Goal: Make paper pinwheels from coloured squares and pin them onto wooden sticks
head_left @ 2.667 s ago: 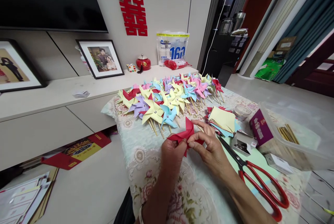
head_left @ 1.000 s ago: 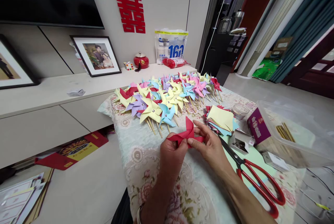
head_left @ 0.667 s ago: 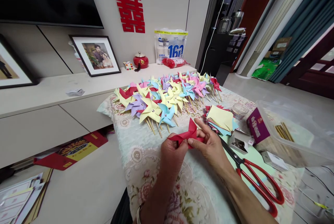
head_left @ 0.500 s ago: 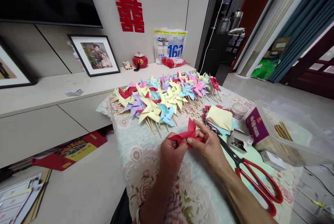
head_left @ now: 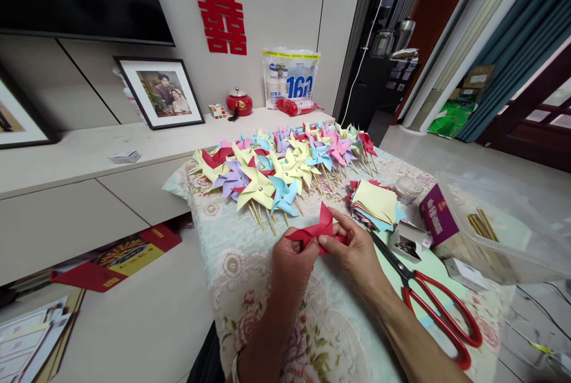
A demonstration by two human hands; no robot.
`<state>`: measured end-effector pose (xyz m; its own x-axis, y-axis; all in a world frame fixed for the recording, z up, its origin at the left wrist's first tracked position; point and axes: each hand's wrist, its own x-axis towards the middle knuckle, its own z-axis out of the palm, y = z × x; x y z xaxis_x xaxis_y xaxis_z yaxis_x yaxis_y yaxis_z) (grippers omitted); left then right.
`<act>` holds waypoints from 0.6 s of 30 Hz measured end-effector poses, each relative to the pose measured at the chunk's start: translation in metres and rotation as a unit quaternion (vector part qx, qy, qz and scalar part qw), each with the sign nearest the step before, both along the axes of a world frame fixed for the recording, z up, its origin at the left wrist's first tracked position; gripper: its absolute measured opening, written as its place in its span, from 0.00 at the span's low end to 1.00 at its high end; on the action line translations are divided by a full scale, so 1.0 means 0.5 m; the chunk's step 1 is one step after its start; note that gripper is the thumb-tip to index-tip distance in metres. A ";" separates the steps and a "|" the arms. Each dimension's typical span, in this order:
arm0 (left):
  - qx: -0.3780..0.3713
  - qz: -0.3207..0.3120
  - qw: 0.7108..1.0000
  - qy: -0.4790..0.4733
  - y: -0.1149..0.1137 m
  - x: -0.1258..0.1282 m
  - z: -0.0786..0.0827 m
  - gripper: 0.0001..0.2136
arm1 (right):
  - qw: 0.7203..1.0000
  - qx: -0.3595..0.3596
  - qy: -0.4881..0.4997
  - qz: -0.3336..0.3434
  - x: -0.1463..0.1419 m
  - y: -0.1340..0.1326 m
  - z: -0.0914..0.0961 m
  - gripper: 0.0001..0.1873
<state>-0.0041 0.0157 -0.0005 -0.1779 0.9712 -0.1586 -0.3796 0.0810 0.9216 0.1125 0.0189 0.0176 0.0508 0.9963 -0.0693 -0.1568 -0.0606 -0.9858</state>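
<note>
A red paper pinwheel (head_left: 317, 230) is pinched between both my hands above the flowered tablecloth (head_left: 250, 288). My left hand (head_left: 292, 264) grips its left side with closed fingers. Thumb and fingers of my right hand (head_left: 354, 249) press its folded flaps together at the middle. Just beyond lies a big heap of finished pinwheels (head_left: 281, 169) in yellow, blue, purple, pink and red on wooden sticks.
A stack of cut coloured paper squares (head_left: 377, 203) lies right of my hands. Red-handled scissors (head_left: 435, 311) lie at the right, beside a small box of pins (head_left: 405, 246), a purple box (head_left: 438, 222) and a clear bin of sticks (head_left: 499, 234). A low cabinet (head_left: 89, 192) stands left.
My hands have stayed on the red pinwheel, with the right fingers shifting slightly over its flaps. The camera has drifted a little.
</note>
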 end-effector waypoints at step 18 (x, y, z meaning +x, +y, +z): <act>-0.001 -0.056 0.998 -0.008 -0.007 0.000 -0.008 0.04 | 0.999 0.002 0.031 0.011 -0.003 0.005 0.003 0.28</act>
<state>-0.0042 0.0123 -0.0044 -0.0649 0.9846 -0.1623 -0.3835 0.1255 0.9150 0.1111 0.0212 0.0191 0.0254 0.9974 -0.0668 -0.2165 -0.0597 -0.9745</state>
